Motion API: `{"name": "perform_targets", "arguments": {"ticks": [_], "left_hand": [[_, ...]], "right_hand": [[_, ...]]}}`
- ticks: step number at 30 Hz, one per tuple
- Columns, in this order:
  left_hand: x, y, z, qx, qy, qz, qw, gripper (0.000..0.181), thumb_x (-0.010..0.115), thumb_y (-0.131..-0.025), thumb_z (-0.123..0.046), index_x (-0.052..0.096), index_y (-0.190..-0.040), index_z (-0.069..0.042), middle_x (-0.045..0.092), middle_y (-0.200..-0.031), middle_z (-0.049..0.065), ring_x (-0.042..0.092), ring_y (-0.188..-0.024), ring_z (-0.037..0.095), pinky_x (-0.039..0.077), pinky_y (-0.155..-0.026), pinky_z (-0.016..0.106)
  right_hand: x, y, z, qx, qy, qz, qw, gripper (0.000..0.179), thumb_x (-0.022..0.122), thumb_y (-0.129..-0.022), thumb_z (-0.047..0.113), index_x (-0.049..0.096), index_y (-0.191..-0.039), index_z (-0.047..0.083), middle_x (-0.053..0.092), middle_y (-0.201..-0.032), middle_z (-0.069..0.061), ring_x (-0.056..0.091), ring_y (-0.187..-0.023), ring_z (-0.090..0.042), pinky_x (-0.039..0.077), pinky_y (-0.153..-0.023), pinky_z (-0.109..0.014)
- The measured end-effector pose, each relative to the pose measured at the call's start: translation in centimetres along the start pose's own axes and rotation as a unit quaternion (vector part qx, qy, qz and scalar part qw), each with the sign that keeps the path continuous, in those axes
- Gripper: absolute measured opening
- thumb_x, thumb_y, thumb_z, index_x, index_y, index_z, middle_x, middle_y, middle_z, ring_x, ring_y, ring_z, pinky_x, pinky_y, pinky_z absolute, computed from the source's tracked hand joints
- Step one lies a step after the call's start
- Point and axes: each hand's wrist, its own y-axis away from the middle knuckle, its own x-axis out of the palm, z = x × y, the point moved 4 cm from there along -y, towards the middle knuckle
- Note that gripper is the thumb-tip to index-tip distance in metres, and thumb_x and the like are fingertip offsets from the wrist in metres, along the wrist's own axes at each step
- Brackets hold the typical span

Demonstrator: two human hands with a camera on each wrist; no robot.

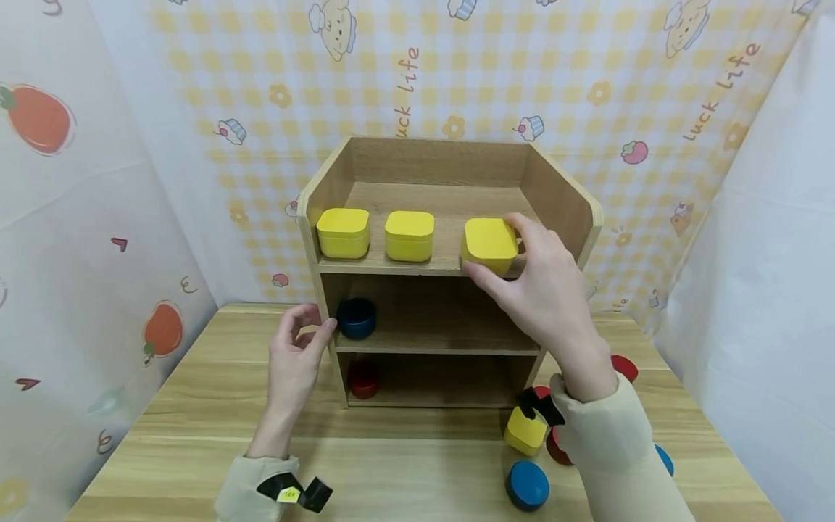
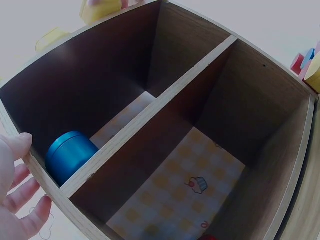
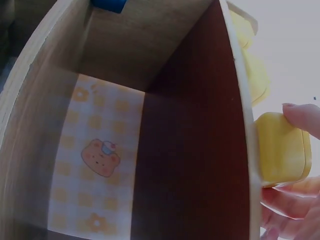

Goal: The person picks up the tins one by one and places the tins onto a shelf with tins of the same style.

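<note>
My right hand (image 1: 548, 283) pinches a yellow rounded-square box (image 1: 489, 243) at the right front of the wooden shelf's (image 1: 430, 267) top tier, thumb at its front and fingers behind. The right wrist view shows that yellow box (image 3: 282, 147) right at the board's edge. Two more yellow boxes, one at the left (image 1: 343, 233) and one in the middle (image 1: 409, 236), stand on the same tier. My left hand (image 1: 296, 362) holds the shelf's left side panel, thumb on its front edge. Beside that thumb, a blue round tin (image 1: 356, 318) stands on the middle tier; a red round tin (image 1: 363, 379) stands on the bottom tier.
On the table (image 1: 404, 471), right of the shelf and partly behind my right forearm, lie a yellow box (image 1: 525, 431), a blue round tin (image 1: 528, 486), another blue piece (image 1: 664, 460) and several red ones, one farther back (image 1: 624, 367). Patterned cloth (image 1: 274, 167) hangs behind the shelf.
</note>
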Motion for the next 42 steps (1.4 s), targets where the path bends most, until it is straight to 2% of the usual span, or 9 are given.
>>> {"name": "perform_targets", "arguments": {"ticks": [5,12,13,17,25,36,39,42], "left_hand": [[0.4,0.3,-1.9,-0.011,-0.010,-0.002,0.9999,0.027,0.066,-0.090,0.006,0.053,-0.114,0.009,0.055,-0.099,0.002,0.054,-0.096,0.015,0.048,-0.077,0.021],[0.4,0.4,-2.1,-0.006,-0.005,-0.001,1.0000,0.027,0.066,-0.090,0.006,0.054,-0.114,0.009,0.055,-0.099,0.001,0.054,-0.094,0.014,0.049,-0.076,0.019],[0.5,0.5,-2.6,-0.005,-0.007,-0.001,1.0000,0.027,0.065,-0.090,0.007,0.054,-0.114,0.010,0.055,-0.098,0.001,0.054,-0.094,0.013,0.049,-0.076,0.019],[0.5,0.5,-2.5,-0.005,-0.003,-0.002,1.0000,0.027,0.065,-0.090,0.008,0.053,-0.114,0.010,0.055,-0.098,0.001,0.054,-0.093,0.013,0.048,-0.076,0.020],[0.5,0.5,-2.4,-0.011,-0.006,0.000,0.9999,0.027,0.066,-0.090,0.006,0.053,-0.114,0.009,0.055,-0.099,0.002,0.054,-0.094,0.014,0.048,-0.076,0.021],[0.5,0.5,-2.4,-0.008,-0.009,-0.001,0.9999,0.027,0.065,-0.090,0.007,0.053,-0.114,0.010,0.055,-0.099,0.000,0.054,-0.093,0.014,0.048,-0.076,0.020],[0.5,0.5,-2.4,-0.006,-0.009,-0.001,0.9999,0.027,0.065,-0.090,0.006,0.053,-0.114,0.010,0.055,-0.100,0.000,0.054,-0.094,0.014,0.048,-0.076,0.020],[0.6,0.5,-2.5,-0.004,-0.008,0.000,1.0000,0.027,0.065,-0.090,0.006,0.053,-0.114,0.010,0.055,-0.099,0.000,0.054,-0.094,0.014,0.048,-0.076,0.019]], "right_hand": [[0.8,-1.0,-0.3,0.021,0.005,0.011,0.9997,0.067,0.075,-0.080,0.052,0.056,-0.127,0.009,0.060,-0.106,-0.003,0.049,-0.097,-0.026,0.040,-0.074,-0.042],[1.4,-1.7,-0.4,0.028,0.024,0.011,0.9993,0.065,0.074,-0.081,0.053,0.057,-0.125,0.008,0.061,-0.104,-0.005,0.050,-0.095,-0.027,0.040,-0.074,-0.042],[1.5,-1.8,-0.3,0.029,0.028,0.012,0.9991,0.066,0.074,-0.081,0.053,0.057,-0.125,0.007,0.061,-0.105,-0.005,0.050,-0.094,-0.027,0.039,-0.073,-0.042],[1.8,-2.0,-0.2,0.029,0.038,0.012,0.9988,0.065,0.072,-0.082,0.055,0.057,-0.125,0.008,0.061,-0.105,-0.005,0.049,-0.092,-0.027,0.039,-0.072,-0.042],[2.1,-2.0,-0.3,0.031,0.050,0.009,0.9982,0.064,0.070,-0.084,0.055,0.058,-0.124,0.007,0.063,-0.108,-0.007,0.050,-0.096,-0.029,0.037,-0.080,-0.049],[2.2,-1.9,-0.2,0.028,0.073,0.014,0.9969,0.065,0.067,-0.086,0.057,0.055,-0.127,0.007,0.062,-0.108,-0.010,0.050,-0.099,-0.033,0.037,-0.081,-0.052],[2.2,-1.7,-0.2,0.028,0.072,0.021,0.9968,0.075,0.064,-0.085,0.061,0.049,-0.135,0.007,0.060,-0.114,-0.011,0.050,-0.104,-0.035,0.037,-0.083,-0.055],[2.0,-1.5,-0.2,0.028,0.067,0.028,0.9970,0.086,0.062,-0.085,0.064,0.038,-0.147,0.009,0.055,-0.129,-0.012,0.046,-0.118,-0.037,0.036,-0.088,-0.061]]}}
